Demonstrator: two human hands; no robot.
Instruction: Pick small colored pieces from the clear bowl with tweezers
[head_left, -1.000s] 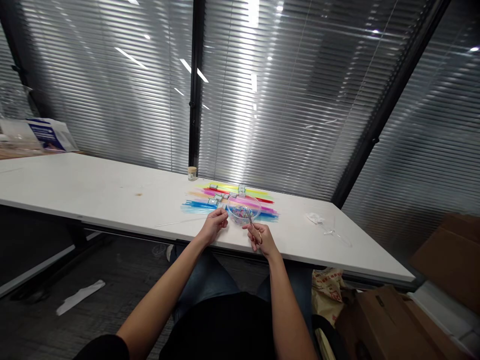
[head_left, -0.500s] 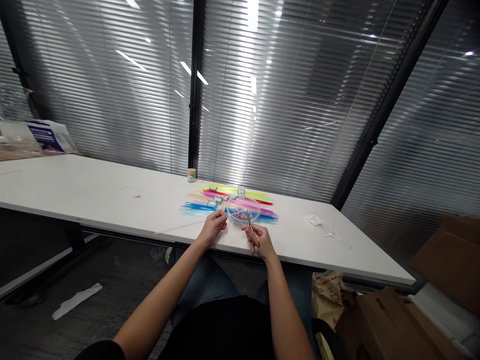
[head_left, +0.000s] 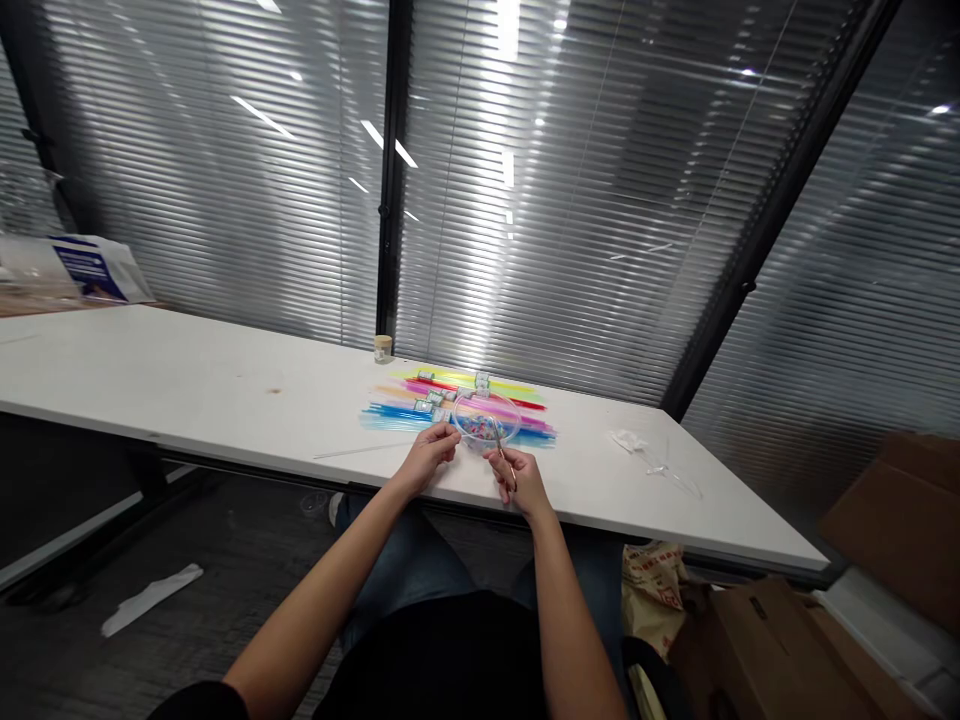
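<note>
From the head view I see my two bare forearms reaching out to the near edge of the white bench [head_left: 187, 380].

My left hand [head_left: 430, 456] rests on the bench with its fingers pinched together, thumb against forefinger, just beside the near rim of the one clear bowl [head_left: 487, 420]. A single thin clear straw [head_left: 360, 450] lies along the bench edge and runs up to that hand. Whether the fingers actually grip its end is too small to tell.

My right hand [head_left: 519, 478] is clenched around one pair of small scissors [head_left: 502, 452]. Their blades point up and away from me, and the tips reach the bowl's near rim. The bowl holds a scatter of small coloured bits, too many and too fine to count.

Behind and under the bowl lies a flat fan of coloured straws [head_left: 405, 415] in five bands: yellow, red, pink, orange and blue. On them I count four small silvery clips [head_left: 482, 380], though they are tiny.

One small cork-topped jar [head_left: 383, 347] stands at the far edge of the bench, near the black window post. To the right, well apart from my hands, lies crumpled clear wrapping [head_left: 631, 438].

One printed box [head_left: 94, 272] lies at the far left. Right of the bench on the floor are two cardboard boxes [head_left: 757, 640], with one paper bag [head_left: 651, 585] just beside them. One white scrap [head_left: 150, 600] lies on the floor to the left.
</note>
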